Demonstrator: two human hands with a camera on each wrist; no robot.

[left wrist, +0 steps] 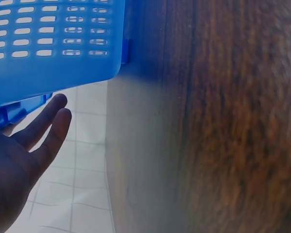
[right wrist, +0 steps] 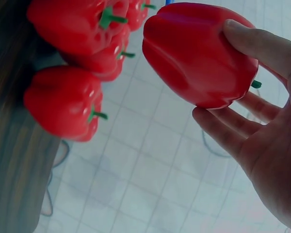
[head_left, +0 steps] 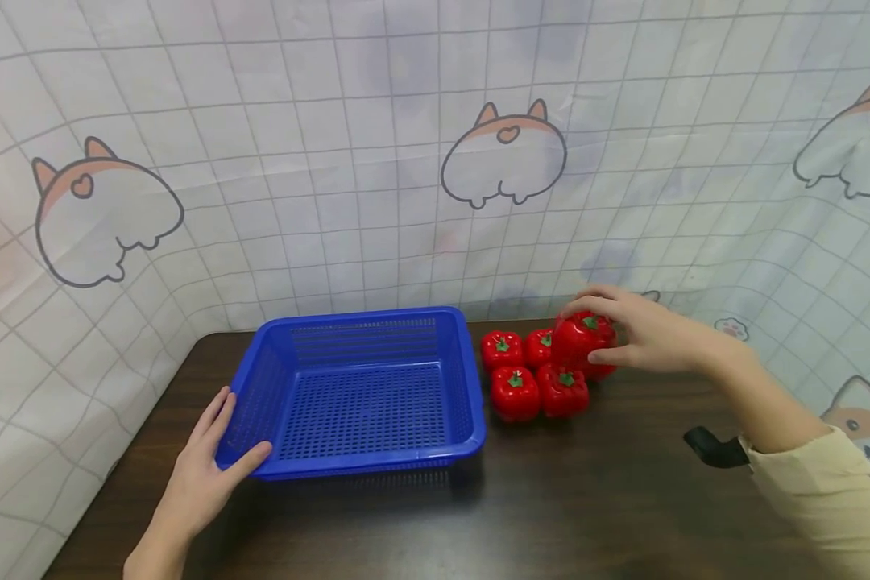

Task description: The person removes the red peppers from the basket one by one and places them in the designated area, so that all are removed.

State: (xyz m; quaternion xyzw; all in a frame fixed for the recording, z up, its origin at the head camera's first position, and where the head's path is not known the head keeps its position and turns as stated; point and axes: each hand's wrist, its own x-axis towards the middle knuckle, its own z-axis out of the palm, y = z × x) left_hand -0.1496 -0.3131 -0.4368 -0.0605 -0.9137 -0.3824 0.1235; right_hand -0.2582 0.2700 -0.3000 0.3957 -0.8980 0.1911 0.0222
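My right hand [head_left: 648, 330] holds a shiny red bell pepper [head_left: 573, 342] with a green stem above the others. In the right wrist view, thumb and fingers hold this raised bell pepper [right wrist: 196, 58] from opposite sides, apart from the group. Below it, several more red bell peppers [head_left: 515, 393] stand close together on the table, stems up; one is partly hidden. To their left is a blue plastic basket [head_left: 362, 465] with perforated walls and nothing inside. My left hand [head_left: 203, 467] rests at its near left corner, fingers fairly straight along the rim [left wrist: 53, 90].
The dark wooden table [head_left: 551, 499] extends in front of the basket and peppers. A white gridded cloth with cartoon animals [head_left: 503, 157] hangs behind and at both sides. A black strap-like piece [head_left: 714, 447] sticks out by the right wrist.
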